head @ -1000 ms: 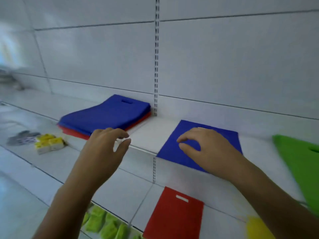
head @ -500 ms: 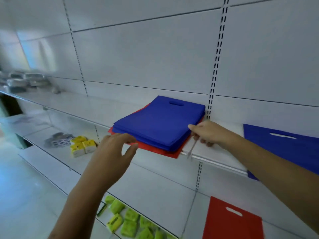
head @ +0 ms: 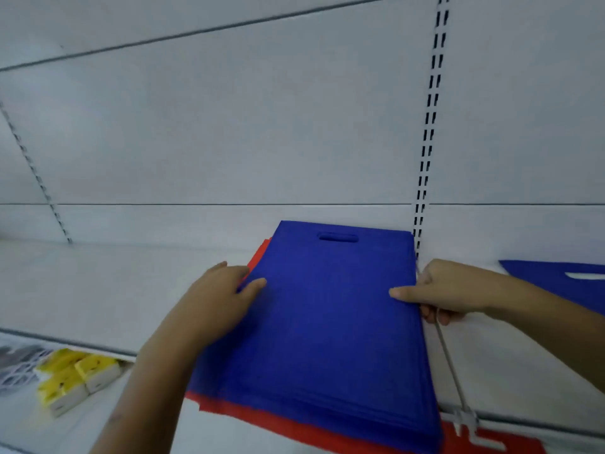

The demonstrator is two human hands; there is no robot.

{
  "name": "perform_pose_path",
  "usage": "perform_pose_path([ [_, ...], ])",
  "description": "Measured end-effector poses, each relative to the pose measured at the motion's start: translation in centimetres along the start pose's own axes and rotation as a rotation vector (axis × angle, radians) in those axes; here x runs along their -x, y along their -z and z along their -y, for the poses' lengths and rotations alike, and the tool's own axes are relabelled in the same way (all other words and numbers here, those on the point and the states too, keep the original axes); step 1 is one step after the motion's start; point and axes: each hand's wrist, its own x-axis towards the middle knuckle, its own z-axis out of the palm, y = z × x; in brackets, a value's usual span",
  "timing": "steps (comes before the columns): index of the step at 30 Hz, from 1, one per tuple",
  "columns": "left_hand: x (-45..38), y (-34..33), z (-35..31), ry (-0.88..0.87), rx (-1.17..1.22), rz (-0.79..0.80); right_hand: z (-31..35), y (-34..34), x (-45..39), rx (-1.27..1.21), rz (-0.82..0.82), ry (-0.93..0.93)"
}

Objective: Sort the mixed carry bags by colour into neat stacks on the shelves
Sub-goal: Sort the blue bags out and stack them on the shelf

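Observation:
A stack of blue carry bags (head: 330, 316) lies on the white shelf (head: 98, 296), on top of red bags (head: 262, 417) that stick out along its front and left edges. My left hand (head: 219, 299) grips the stack's left edge, thumb on top and fingers under the blue layer. My right hand (head: 445, 290) grips the right edge the same way, thumb on the top bag and fingers curled below. A single blue bag (head: 556, 280) lies flat further right on the same shelf.
A slotted upright (head: 429, 126) runs down the back panel just behind the stack's right corner. A thin metal divider rod (head: 448, 358) runs along the shelf beside my right hand. Yellow-and-white packets (head: 75, 378) sit on the lower shelf at left. Another red bag (head: 510, 445) shows below.
The view has closed in on the blue stack. My left hand has reached its left edge and taken hold; my right hand has shifted from the corner to grip the right edge.

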Motion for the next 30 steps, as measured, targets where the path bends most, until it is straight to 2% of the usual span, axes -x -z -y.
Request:
perform_pose_path([
  [4,-1.3,-1.1,0.5,-0.052,-0.089,0.145,-0.1,-0.6,0.3,-0.046,-0.093,-0.052],
  [11,-1.0,-2.7,0.9,-0.251,-0.222,0.131,1.6,-2.3,2.1,0.173,-0.367,-0.104],
  [15,-1.0,-2.0,0.4,-0.359,-0.144,0.169,2.7,-4.0,4.0,0.343,-0.552,-0.215],
  [20,-1.0,-0.7,1.0,-0.468,0.067,0.200,4.0,-4.6,5.4,0.451,-0.638,-0.344],
  [23,-1.0,-0.2,2.3,-0.460,0.198,0.141,3.9,-4.3,5.6,0.314,-0.645,-0.330],
  [26,-1.0,-0.2,2.9,-0.428,0.133,0.165,4.1,-4.1,5.9,-0.007,-0.572,-0.321],
  [30,-0.7,-0.1,1.9,-0.436,0.100,0.210,3.9,-3.8,6.4,-0.422,-0.462,-0.412],
])
